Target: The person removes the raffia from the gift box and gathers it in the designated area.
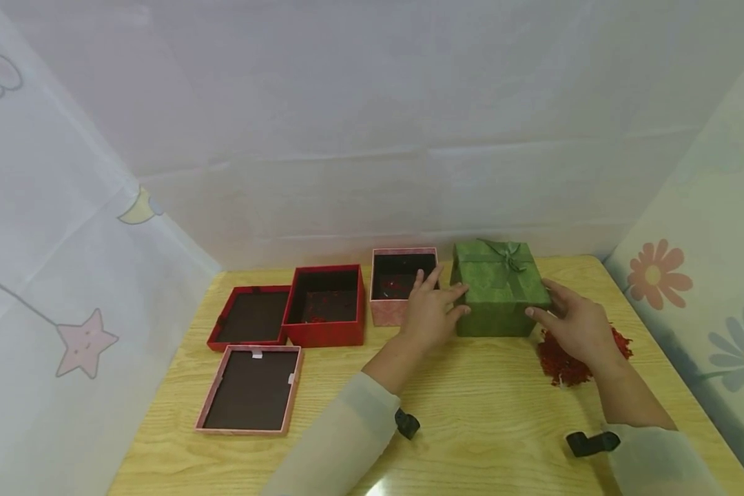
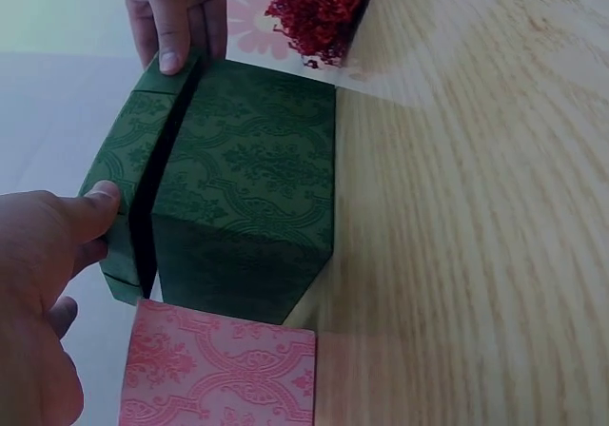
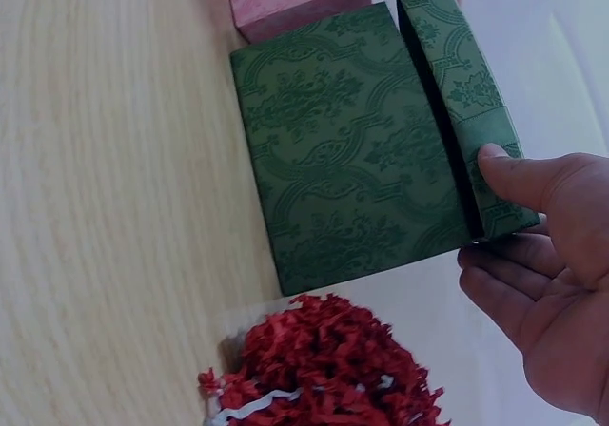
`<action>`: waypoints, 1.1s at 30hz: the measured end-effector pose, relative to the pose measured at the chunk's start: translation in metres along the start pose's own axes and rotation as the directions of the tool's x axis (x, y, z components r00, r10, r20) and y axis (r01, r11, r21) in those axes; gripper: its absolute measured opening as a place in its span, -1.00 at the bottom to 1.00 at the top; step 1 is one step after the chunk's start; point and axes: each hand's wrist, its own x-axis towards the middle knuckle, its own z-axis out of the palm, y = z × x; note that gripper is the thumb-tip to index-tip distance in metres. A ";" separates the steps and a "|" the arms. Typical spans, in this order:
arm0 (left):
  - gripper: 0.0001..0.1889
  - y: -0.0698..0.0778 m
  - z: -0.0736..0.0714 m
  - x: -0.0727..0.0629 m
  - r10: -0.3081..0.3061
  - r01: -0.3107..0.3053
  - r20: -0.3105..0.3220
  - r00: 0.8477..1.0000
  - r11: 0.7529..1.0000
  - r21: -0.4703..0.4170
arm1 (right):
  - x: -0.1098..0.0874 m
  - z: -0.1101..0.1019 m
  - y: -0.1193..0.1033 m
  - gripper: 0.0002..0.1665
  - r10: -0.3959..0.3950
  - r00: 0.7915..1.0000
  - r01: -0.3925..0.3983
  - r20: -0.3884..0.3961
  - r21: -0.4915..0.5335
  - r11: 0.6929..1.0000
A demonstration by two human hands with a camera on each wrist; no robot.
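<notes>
A green gift box [image 2: 252, 160] with an embossed pattern stands on the table. Its green lid [image 1: 496, 275], with a ribbon bow on top, sits just over the box, and a dark gap shows between the two in both wrist views. My left hand [image 1: 430, 310] holds the lid's left side, its thumb on the front face. At the right side, my right hand [image 3: 561, 274] grips the lid with the thumb in front and the fingers around the corner. The inside of the green box is hidden.
Left of the green box are an uncovered pink box [image 1: 387, 313] and an uncovered red box [image 1: 325, 335], with red bits inside. A red lid [image 1: 254, 317] and a pink lid [image 1: 248, 393] lie inside-up farther left. Red paper shred [image 1: 564, 362] is heaped by my right hand.
</notes>
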 end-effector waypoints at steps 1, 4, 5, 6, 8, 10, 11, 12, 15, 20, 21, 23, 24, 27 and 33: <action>-0.48 -0.001 -0.001 0.000 0.004 -0.004 -0.007 1.000 1.000 -0.006 | 0.000 -0.001 -0.002 -0.04 0.002 1.000 -0.002 -0.003 0.003 1.000; -0.48 -0.003 -0.004 -0.001 0.018 -0.018 -0.016 1.000 0.999 -0.029 | -0.002 -0.002 -0.006 -0.04 0.007 1.000 -0.007 -0.011 0.005 1.000; -0.47 -0.003 -0.005 -0.002 0.023 -0.023 -0.018 1.000 0.999 -0.031 | -0.003 -0.003 -0.007 -0.04 0.008 1.000 -0.008 -0.014 0.006 1.000; -0.47 -0.004 -0.005 -0.002 0.028 -0.028 -0.020 0.999 0.999 -0.031 | -0.004 -0.003 -0.008 -0.04 0.009 1.000 -0.008 -0.016 0.009 1.000; -0.47 -0.006 -0.007 -0.004 0.034 -0.035 -0.026 0.999 0.999 -0.033 | -0.005 -0.003 -0.011 -0.04 0.005 1.000 -0.005 -0.023 0.019 1.000; -0.48 -0.008 -0.010 -0.005 0.035 -0.037 -0.034 0.999 0.998 -0.041 | -0.006 -0.003 -0.013 -0.05 -0.001 0.999 0.002 -0.032 0.033 0.999; -0.48 -0.010 -0.011 -0.006 0.039 -0.041 -0.044 0.998 0.998 -0.046 | -0.006 -0.003 -0.015 -0.05 -0.002 0.999 0.004 -0.038 0.043 0.999; -0.48 -0.011 -0.013 -0.007 0.042 -0.045 -0.055 0.998 0.997 -0.057 | -0.006 -0.003 -0.016 -0.05 -0.003 0.999 0.005 -0.045 0.051 0.999; -0.49 -0.015 -0.018 -0.010 0.038 -0.048 -0.090 0.995 0.993 -0.110 | -0.007 -0.003 -0.021 -0.05 -0.002 0.998 0.007 -0.056 0.083 0.997; -0.52 -0.022 -0.028 -0.021 0.004 -0.037 -0.136 0.991 0.970 -0.240 | -0.007 -0.001 -0.033 -0.03 0.004 0.999 0.002 -0.047 0.128 0.992; -0.52 -0.023 -0.030 -0.022 -0.007 -0.030 -0.139 0.990 0.964 -0.264 | -0.007 0.000 -0.035 -0.03 0.005 0.999 0.001 -0.046 0.131 0.991; -0.53 -0.025 -0.034 -0.025 -0.027 -0.020 -0.155 0.988 0.955 -0.295 | -0.006 0.001 -0.039 -0.03 0.002 0.999 0.004 -0.049 0.134 0.991; -0.53 -0.026 -0.036 -0.027 -0.038 -0.014 -0.161 0.986 0.951 -0.308 | -0.006 0.002 -0.040 -0.03 -0.006 0.998 0.013 -0.058 0.133 0.991; -0.51 -0.029 -0.042 -0.032 -0.062 0.002 -0.175 0.983 0.946 -0.324 | -0.006 0.005 -0.046 -0.06 -0.031 0.996 0.043 -0.083 0.141 0.989; -0.51 -0.038 -0.054 -0.046 -0.086 0.003 -0.216 0.973 0.934 -0.358 | -0.006 0.013 -0.061 -0.14 -0.080 0.988 0.105 -0.133 0.192 0.976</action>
